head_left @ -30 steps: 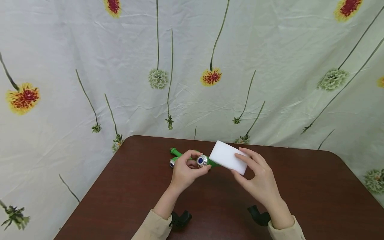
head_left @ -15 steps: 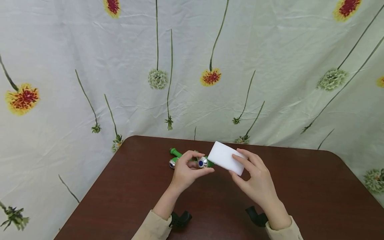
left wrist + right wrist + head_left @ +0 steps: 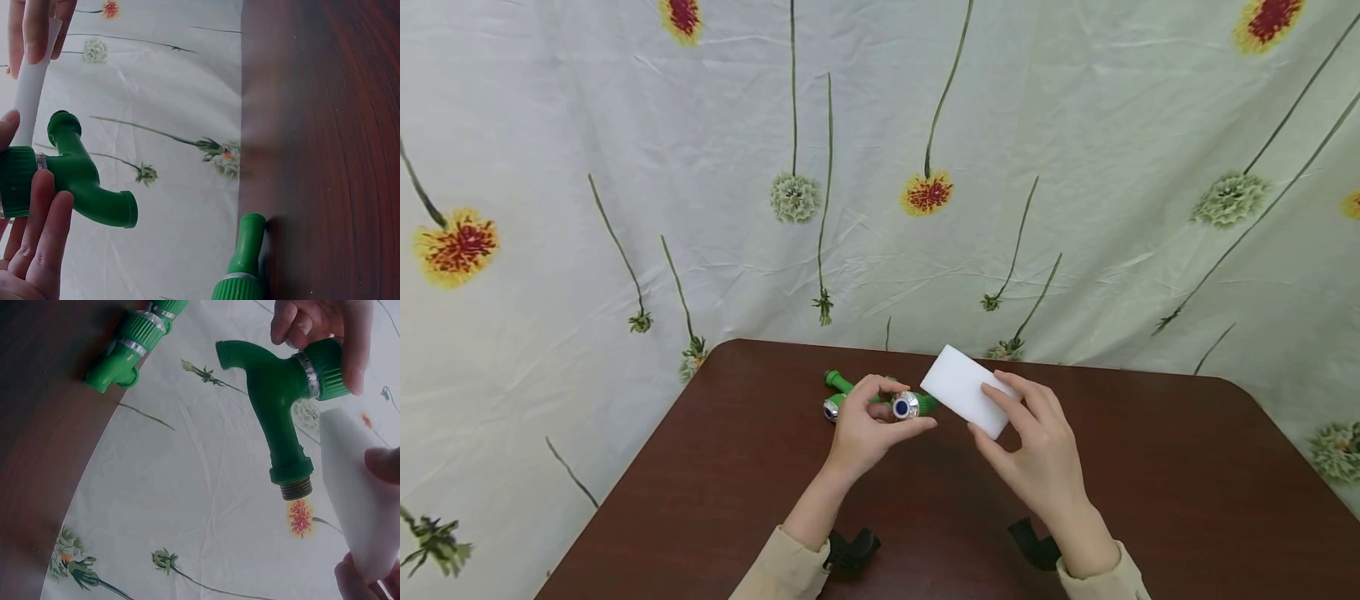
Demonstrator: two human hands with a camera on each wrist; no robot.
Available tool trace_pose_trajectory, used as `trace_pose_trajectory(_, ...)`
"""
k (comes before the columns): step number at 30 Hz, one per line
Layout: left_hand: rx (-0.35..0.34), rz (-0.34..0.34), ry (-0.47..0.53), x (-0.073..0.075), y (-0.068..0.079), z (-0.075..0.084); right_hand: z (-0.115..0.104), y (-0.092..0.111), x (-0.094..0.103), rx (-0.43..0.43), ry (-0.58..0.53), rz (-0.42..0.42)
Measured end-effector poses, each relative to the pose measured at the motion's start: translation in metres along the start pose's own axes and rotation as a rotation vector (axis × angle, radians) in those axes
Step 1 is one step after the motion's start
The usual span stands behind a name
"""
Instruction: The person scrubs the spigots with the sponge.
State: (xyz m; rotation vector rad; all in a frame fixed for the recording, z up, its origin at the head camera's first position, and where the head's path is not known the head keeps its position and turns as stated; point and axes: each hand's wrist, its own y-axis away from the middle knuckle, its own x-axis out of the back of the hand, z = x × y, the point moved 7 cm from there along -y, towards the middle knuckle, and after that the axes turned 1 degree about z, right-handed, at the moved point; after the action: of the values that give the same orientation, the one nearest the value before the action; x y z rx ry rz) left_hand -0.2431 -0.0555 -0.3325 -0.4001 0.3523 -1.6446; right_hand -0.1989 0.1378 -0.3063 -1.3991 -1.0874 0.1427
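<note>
We have the left hand (image 3: 863, 423), fingers clamped on a curved green plastic tap (image 3: 272, 390), above the dark-brown wood-grained tabletop (image 3: 1165, 458); the right hand (image 3: 1041, 446), fingers pinching a white rectangular sponge (image 3: 961, 385) near the tap!

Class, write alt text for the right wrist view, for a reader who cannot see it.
A left hand holds a green tap by its ribbed knob while a right hand holds a white block close by. Behind is a flowered cloth; at upper left, at least one more green tap lies on a dark table.
</note>
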Motion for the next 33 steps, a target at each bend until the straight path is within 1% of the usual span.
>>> trace_pose_trajectory(2, -0.004, 0.005, -0.005, 0.001, 0.0, 0.0, 0.0, 0.0, -0.002, 0.008, 0.001, -0.01)
trace_pose_trajectory(5, -0.017, 0.019, -0.026, 0.002, 0.0, 0.001, -0.001, 0.0, -0.004, 0.035, 0.039, -0.012)
trace_pose_trajectory(9, -0.037, 0.042, -0.073, 0.003, 0.0, 0.003, 0.001, 0.001, -0.004, -0.001, 0.083, 0.019)
trace_pose_trajectory(12, -0.042, 0.055, -0.099, 0.003, 0.001, 0.005, 0.005, 0.001, -0.003, -0.055, 0.05, 0.025)
trace_pose_trajectory(15, -0.041, 0.063, -0.12, 0.004, 0.001, 0.007, 0.006, 0.002, -0.005, -0.054, 0.032, 0.007)
trace_pose_trajectory(17, -0.041, 0.067, -0.133, 0.004, 0.001, 0.007, 0.006, 0.002, -0.006, -0.048, 0.051, -0.005)
trace_pose_trajectory(20, -0.044, 0.071, -0.146, 0.004, 0.001, 0.007, 0.007, 0.002, -0.004, -0.059, 0.09, 0.021)
trace_pose_trajectory(23, -0.05, 0.071, -0.138, 0.005, 0.0, 0.006, 0.008, 0.002, -0.001, -0.076, 0.078, 0.05)
trace_pose_trajectory(24, -0.052, 0.068, -0.129, 0.005, 0.0, 0.004, 0.008, 0.002, -0.001, -0.069, 0.064, 0.046)
trace_pose_trajectory(27, -0.037, 0.07, -0.097, 0.006, -0.002, -0.01, 0.006, 0.001, -0.003, -0.033, 0.028, 0.008)
trace_pose_trajectory(29, -0.014, 0.07, -0.074, 0.006, -0.003, -0.021, 0.006, 0.0, -0.003, -0.015, 0.036, -0.005)
trace_pose_trajectory(31, 0.02, 0.064, -0.047, 0.007, -0.004, -0.032, 0.008, 0.001, -0.002, -0.028, 0.05, 0.006)
trace_pose_trajectory(33, 0.041, 0.05, -0.022, 0.006, -0.004, -0.036, 0.01, 0.001, 0.001, -0.055, 0.051, 0.027)
